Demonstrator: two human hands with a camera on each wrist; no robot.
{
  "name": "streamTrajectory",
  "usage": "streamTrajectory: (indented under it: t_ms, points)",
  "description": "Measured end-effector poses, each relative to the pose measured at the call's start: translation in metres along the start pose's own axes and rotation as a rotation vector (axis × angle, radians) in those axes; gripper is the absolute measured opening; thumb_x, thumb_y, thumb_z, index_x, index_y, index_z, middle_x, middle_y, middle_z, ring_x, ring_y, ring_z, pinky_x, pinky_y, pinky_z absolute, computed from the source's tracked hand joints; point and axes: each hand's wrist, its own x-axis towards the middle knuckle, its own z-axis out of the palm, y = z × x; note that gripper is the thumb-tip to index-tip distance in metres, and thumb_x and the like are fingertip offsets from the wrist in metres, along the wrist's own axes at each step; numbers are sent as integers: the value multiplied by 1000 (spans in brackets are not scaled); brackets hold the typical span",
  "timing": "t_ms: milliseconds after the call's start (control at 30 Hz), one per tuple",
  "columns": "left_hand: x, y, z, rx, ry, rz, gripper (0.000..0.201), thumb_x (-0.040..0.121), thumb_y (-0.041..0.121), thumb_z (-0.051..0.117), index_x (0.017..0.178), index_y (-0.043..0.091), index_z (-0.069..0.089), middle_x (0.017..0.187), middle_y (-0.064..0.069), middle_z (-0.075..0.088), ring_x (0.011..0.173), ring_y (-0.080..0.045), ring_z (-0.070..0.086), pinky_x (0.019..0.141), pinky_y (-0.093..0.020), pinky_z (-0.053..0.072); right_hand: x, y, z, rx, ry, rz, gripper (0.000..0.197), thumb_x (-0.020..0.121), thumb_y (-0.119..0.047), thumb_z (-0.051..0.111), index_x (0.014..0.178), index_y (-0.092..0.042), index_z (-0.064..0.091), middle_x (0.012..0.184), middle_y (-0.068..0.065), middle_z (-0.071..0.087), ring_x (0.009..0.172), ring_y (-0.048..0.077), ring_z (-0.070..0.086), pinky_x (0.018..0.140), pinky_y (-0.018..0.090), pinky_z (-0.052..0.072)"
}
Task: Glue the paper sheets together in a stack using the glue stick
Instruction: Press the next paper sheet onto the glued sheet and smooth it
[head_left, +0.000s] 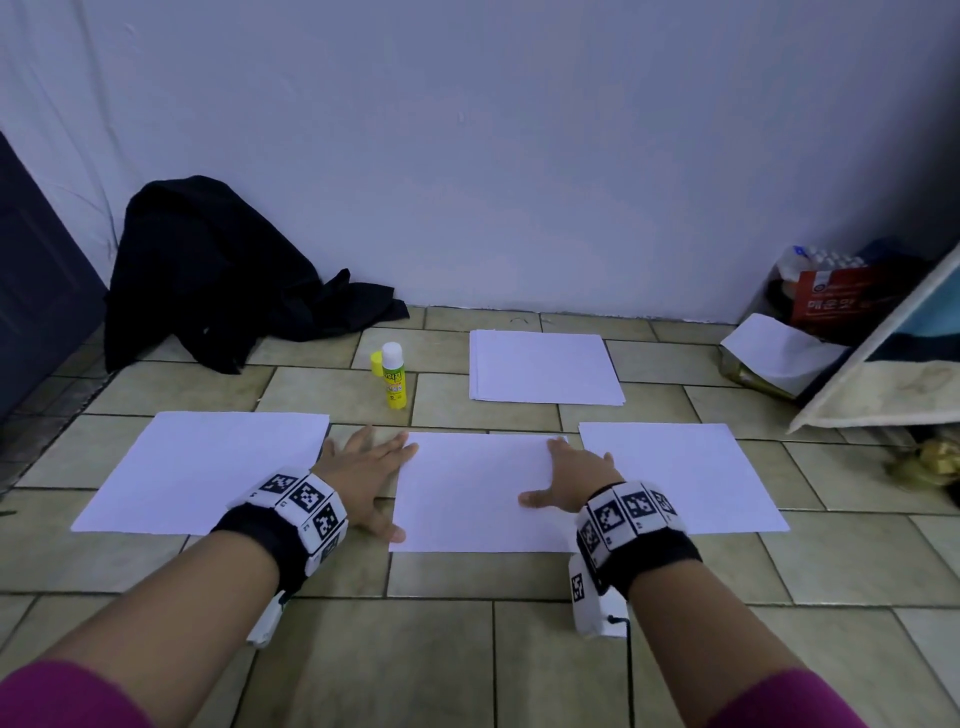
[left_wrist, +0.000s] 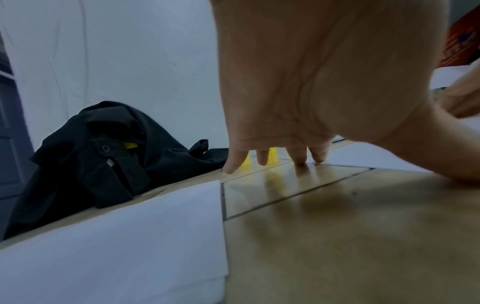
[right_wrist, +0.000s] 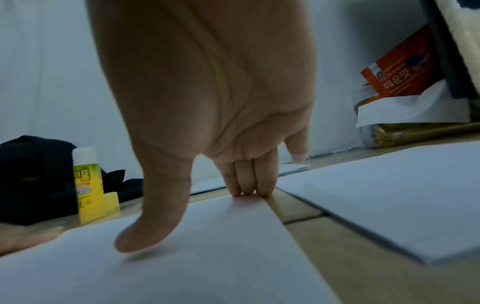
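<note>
A white middle sheet (head_left: 467, 493) lies on the tiled floor between a left sheet (head_left: 208, 467) and a right sheet (head_left: 680, 473). A thicker pile of paper (head_left: 543, 366) lies farther back. My left hand (head_left: 363, 467) lies flat with straight fingers on the tiles, its fingertips (left_wrist: 298, 160) at the middle sheet's left edge. My right hand (head_left: 571, 467) presses flat on the middle sheet's right side, fingers (right_wrist: 249, 185) straight. A yellow glue stick (head_left: 393, 375) stands uncapped behind the left hand, its yellow cap (head_left: 376, 362) beside it; the glue stick (right_wrist: 88, 185) also shows in the right wrist view.
A black garment (head_left: 218, 275) is heaped against the wall at back left. At back right sit an orange box (head_left: 836, 296), a crumpled white paper (head_left: 779, 353) and a leaning board (head_left: 883, 374). A dark door (head_left: 36, 291) stands at far left.
</note>
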Motion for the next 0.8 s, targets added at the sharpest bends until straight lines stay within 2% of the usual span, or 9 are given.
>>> streamTrajectory:
  t_ms: [100,167,267,367,433,500,600,700,800]
  points:
    - [-4,2,-4,107,20,0,103,80,67,57,153,29,-5,160,9,-14,145,-26,-22,114,-62,-4,-4,-8,5,-72,64,18,92,85,-53,62,148,-3,16,153,9,28,137,24,34,117,50,10]
    - [-7,6,-10,168,79,7,95,79,75,49,153,25,15,162,2,-5,146,-26,-21,113,-63,-7,-9,-17,10,-182,131,35,79,86,-50,62,142,-6,29,150,13,27,139,28,26,114,48,21]
    - [-12,16,-22,206,66,54,97,68,78,59,141,16,41,159,-3,10,147,-25,-12,112,-62,-8,-16,-30,14,-262,195,15,46,93,-32,55,131,-8,44,144,15,29,135,30,25,105,42,33]
    - [-15,19,-23,204,-55,33,117,56,74,73,143,8,33,151,-3,23,144,-23,8,117,-56,0,-18,-42,18,-221,167,-8,35,96,-17,43,129,-6,45,139,14,33,131,30,29,103,40,35]
    - [-15,21,-19,180,-39,20,119,58,76,70,144,5,29,146,-5,30,140,-22,19,117,-52,7,-17,-49,22,-154,152,-15,35,95,-15,43,129,-5,43,136,14,33,128,30,32,98,38,39]
    - [-16,27,-14,149,91,58,104,68,76,61,141,8,34,142,-4,36,134,-22,30,114,-49,15,-15,-56,26,-104,142,-54,36,95,-18,46,128,-6,43,134,14,33,126,30,32,93,36,42]
    - [-14,38,-5,67,275,143,69,88,55,55,142,16,35,145,0,35,130,-20,38,108,-39,30,-12,-70,32,-89,95,-207,51,91,-34,57,132,-7,41,135,15,32,126,33,30,98,40,40]
    - [-13,46,0,72,279,147,43,94,36,53,131,16,46,132,-2,46,121,-20,45,93,-33,38,-13,-82,36,-50,72,-327,68,87,-48,60,135,-4,38,138,14,32,128,31,30,101,47,38]
    - [-16,53,-2,100,280,118,23,93,20,49,114,12,58,116,-6,55,107,-24,54,79,-33,41,-13,-86,36,-23,97,-360,72,86,-48,61,135,-3,35,139,12,32,130,28,29,102,52,35]
